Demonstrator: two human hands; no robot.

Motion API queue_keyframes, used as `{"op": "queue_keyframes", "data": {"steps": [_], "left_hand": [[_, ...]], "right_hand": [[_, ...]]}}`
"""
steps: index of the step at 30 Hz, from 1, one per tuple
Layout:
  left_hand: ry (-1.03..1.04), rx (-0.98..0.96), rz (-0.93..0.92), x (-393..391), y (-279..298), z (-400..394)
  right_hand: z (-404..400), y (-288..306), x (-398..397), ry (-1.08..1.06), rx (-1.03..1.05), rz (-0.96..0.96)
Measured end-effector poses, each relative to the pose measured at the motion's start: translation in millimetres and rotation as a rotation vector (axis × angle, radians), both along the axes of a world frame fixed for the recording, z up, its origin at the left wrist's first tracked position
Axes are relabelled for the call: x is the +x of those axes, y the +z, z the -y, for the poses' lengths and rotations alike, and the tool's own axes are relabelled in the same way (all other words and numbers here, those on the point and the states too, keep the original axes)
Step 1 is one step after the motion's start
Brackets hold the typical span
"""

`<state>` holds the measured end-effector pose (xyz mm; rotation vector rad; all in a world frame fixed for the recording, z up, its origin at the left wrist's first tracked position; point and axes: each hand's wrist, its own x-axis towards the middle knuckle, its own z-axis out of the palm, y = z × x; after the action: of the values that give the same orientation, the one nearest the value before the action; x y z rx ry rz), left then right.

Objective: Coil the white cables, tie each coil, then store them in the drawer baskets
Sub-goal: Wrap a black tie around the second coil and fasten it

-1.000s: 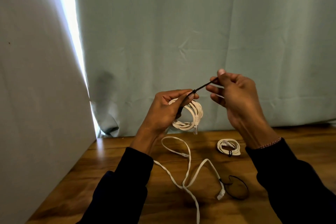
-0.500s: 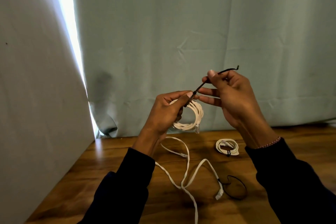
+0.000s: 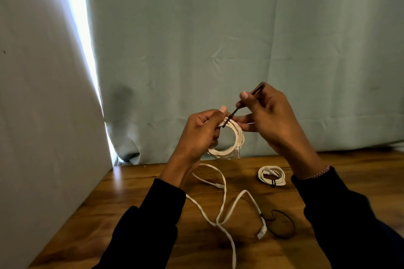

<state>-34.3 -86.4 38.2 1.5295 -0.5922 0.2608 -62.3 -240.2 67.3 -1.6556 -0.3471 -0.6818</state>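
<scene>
At frame centre, the left hand (image 3: 197,131) grips the white coil (image 3: 231,140) above the table (image 3: 122,199); the right hand (image 3: 269,116) pinches a black tie (image 3: 235,111), apparently looped round it. Bare wood lies lower left.

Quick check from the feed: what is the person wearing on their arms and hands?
Both arms are in long dark sleeves, the left sleeve and the right sleeve reaching the wrists. The left hand and right hand are bare, no gloves. A thin beaded bracelet, pinkish and white, circles the right wrist.
</scene>
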Motion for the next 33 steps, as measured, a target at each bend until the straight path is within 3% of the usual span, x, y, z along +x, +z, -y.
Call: {"op": "queue_keyframes", "data": {"steps": [6,9,14,17,19,27,33], "left_hand": [[-0.064,0.061,0.041,-8.2,3.4,5.2],[-0.073,0.132,0.133,-9.4,2.0,3.4],[-0.077,0.160,0.188,-5.3,1.5,-0.9],[-0.065,0.161,0.201,-2.8,1.0,-1.8],[-0.043,0.168,0.203,-1.3,0.6,-2.4],[-0.005,0.205,0.148,-3.8,4.1,0.4],[0.011,0.251,0.231,-4.9,2.4,7.9]], "right_hand": [[2.6,-11.3,15.3,-0.358,-0.134,0.182],[0.9,-16.4,19.8,-0.417,-0.096,0.216],[6.4,-0.6,7.1,-0.111,0.104,-0.012],[9.6,2.1,3.4,0.087,0.000,-0.171],[8.9,0.2,4.3,0.111,-0.060,-0.138],[-4.9,-11.6,14.6,-0.341,-0.330,0.232],[-3.2,-16.6,24.6,-0.472,-0.236,0.238]]}}
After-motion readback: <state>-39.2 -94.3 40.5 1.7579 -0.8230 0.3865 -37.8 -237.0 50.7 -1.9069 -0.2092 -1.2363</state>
